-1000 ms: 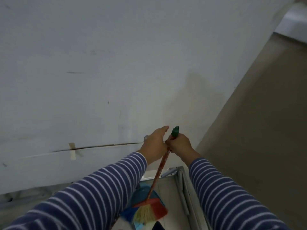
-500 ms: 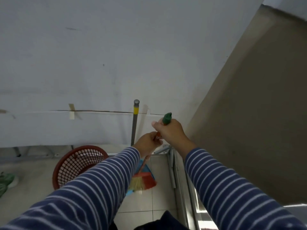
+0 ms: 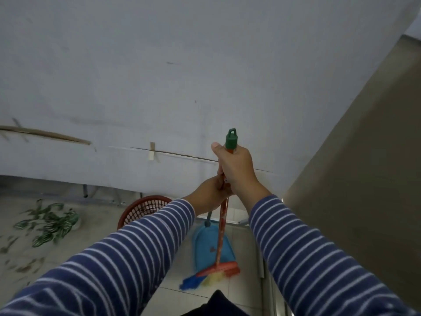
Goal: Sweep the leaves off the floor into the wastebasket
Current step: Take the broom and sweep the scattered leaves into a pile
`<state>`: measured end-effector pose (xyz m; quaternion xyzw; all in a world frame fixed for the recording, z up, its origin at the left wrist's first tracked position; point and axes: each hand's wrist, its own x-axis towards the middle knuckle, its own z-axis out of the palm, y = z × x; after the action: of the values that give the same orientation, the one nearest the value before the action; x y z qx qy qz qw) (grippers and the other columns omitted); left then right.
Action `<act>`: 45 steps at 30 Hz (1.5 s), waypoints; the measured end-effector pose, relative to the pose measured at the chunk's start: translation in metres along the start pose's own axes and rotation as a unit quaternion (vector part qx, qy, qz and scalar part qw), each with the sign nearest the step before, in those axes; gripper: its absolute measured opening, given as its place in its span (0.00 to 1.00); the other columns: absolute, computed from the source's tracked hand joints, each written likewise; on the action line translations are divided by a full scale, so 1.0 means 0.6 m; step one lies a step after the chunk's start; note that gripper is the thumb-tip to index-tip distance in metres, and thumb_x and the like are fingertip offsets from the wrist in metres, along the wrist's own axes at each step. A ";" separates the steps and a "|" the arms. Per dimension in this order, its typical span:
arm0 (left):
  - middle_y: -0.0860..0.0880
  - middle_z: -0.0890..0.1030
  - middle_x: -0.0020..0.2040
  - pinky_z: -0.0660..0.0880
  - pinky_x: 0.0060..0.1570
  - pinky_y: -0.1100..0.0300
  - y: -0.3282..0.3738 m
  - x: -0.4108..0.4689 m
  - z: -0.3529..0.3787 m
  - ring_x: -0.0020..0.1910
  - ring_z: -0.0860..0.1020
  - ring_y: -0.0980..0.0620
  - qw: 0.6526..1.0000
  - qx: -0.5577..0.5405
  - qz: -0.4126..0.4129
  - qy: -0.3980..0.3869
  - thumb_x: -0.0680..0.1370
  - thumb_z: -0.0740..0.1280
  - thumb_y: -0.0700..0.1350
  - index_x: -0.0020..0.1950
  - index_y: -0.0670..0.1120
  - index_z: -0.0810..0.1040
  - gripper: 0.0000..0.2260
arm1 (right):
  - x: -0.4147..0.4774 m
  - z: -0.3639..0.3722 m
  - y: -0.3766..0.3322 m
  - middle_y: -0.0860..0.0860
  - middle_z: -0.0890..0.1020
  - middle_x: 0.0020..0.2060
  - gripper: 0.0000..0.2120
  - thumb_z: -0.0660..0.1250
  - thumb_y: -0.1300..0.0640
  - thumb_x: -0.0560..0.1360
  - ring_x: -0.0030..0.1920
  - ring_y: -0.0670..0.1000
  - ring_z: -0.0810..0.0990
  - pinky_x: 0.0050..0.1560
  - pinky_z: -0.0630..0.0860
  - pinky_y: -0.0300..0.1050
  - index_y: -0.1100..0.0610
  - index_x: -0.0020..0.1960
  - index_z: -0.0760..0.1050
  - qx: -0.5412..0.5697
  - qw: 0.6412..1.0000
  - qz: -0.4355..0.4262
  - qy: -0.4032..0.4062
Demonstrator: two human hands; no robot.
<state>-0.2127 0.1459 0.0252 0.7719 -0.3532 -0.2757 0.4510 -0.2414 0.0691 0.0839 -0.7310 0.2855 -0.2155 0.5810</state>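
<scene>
Both hands are wrapped around the broom (image 3: 222, 226) handle — the right hand (image 3: 237, 169) clenched up top just under the green cap (image 3: 232, 139), the left hand (image 3: 210, 193) gripping right below it, the two touching. Broom hangs nearly upright, and its red head with yellowish and blue bristles sits low over the tiled floor (image 3: 95, 226), near the front lip of a blue dustpan (image 3: 210, 245).

Around it: the red mesh wastebasket (image 3: 145, 207) stands against the white wall (image 3: 159, 65), just left of the dustpan, but the striped left sleeve (image 3: 127, 256) covers most of its lower half, so you only get the top rim and some mesh. The leaves (image 3: 49, 222) are well off to the left on the floor — a green clump, plus smaller scattered bits nearer the frame edge that are too blurred to make out. A strip of tape (image 3: 151, 151) holds a thin line along the wall. On the right there's a tan surface (image 3: 364, 156) and a metal rail at floor level. Something dark is cut off at the bottom edge, can't tell what. The dustpan's handle is mostly hidden behind the hands.
</scene>
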 end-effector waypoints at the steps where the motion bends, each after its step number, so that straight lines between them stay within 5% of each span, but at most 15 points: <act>1: 0.61 0.75 0.37 0.66 0.32 0.80 -0.002 -0.013 -0.011 0.33 0.73 0.74 1.000 0.003 0.002 0.005 0.78 0.62 0.45 0.39 0.56 0.71 0.09 | -0.008 0.014 -0.006 0.56 0.74 0.30 0.16 0.67 0.47 0.73 0.28 0.52 0.73 0.27 0.72 0.36 0.57 0.35 0.71 -0.001 1.000 -0.012 -0.002; 5: 0.55 0.78 0.41 0.70 0.38 0.72 -0.024 -0.074 -0.058 0.40 0.76 0.63 1.000 0.025 0.004 0.011 0.78 0.62 0.48 0.45 0.53 0.74 0.03 | -0.057 0.074 -0.031 0.53 0.71 0.24 0.17 0.68 0.49 0.73 0.29 0.54 0.71 0.35 0.71 0.46 0.56 0.31 0.69 0.013 0.999 -0.043 -0.022; 9: 0.49 0.80 0.47 0.73 0.48 0.59 -0.053 -0.160 -0.108 0.46 0.77 0.53 0.999 0.035 -0.003 -0.005 0.77 0.64 0.49 0.53 0.48 0.75 0.07 | -0.130 0.138 -0.048 0.56 0.70 0.27 0.16 0.68 0.49 0.73 0.30 0.53 0.69 0.35 0.68 0.47 0.57 0.33 0.69 0.034 0.996 -0.066 -0.048; 16: 0.60 0.79 0.39 0.71 0.41 0.64 -0.091 -0.356 -0.204 0.39 0.76 0.65 0.999 0.022 0.001 0.039 0.75 0.66 0.50 0.42 0.57 0.74 0.03 | -0.286 0.252 -0.102 0.56 0.69 0.26 0.17 0.69 0.48 0.73 0.28 0.54 0.69 0.33 0.70 0.49 0.59 0.34 0.69 0.065 0.988 -0.100 -0.098; 30: 0.57 0.77 0.39 0.72 0.38 0.63 -0.192 -0.722 -0.408 0.39 0.76 0.61 0.966 0.092 -0.048 0.237 0.75 0.66 0.48 0.41 0.58 0.71 0.06 | -0.559 0.544 -0.218 0.47 0.73 0.19 0.16 0.70 0.51 0.72 0.23 0.47 0.73 0.30 0.75 0.43 0.56 0.31 0.70 0.082 0.951 -0.154 -0.257; 37: 0.53 0.80 0.41 0.73 0.39 0.62 -0.250 -0.832 -0.494 0.40 0.78 0.57 0.930 0.102 -0.088 0.341 0.74 0.67 0.47 0.44 0.53 0.75 0.02 | -0.635 0.667 -0.258 0.53 0.78 0.25 0.14 0.70 0.50 0.70 0.30 0.53 0.78 0.42 0.81 0.58 0.55 0.31 0.72 0.045 0.929 -0.174 -0.324; 41: 0.58 0.79 0.40 0.71 0.38 0.65 -0.285 -0.869 -0.538 0.39 0.77 0.63 0.913 0.099 -0.114 0.380 0.74 0.68 0.47 0.44 0.57 0.73 0.05 | -0.653 0.729 -0.263 0.59 0.82 0.32 0.13 0.69 0.48 0.69 0.36 0.58 0.81 0.43 0.81 0.56 0.54 0.32 0.72 0.009 0.921 -0.192 -0.340; 45: 0.59 0.78 0.38 0.67 0.33 0.72 -0.323 -0.889 -0.582 0.36 0.75 0.67 0.892 0.094 -0.142 0.418 0.74 0.69 0.47 0.40 0.59 0.71 0.09 | -0.647 0.794 -0.271 0.53 0.83 0.33 0.13 0.69 0.46 0.69 0.36 0.53 0.81 0.41 0.80 0.50 0.54 0.34 0.76 -0.043 0.905 -0.208 -0.370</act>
<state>-0.2145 0.8113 0.0638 0.8965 -0.0423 0.0457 0.4387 -0.1949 0.7010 0.1382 -0.8255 -0.0991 -0.0329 0.5546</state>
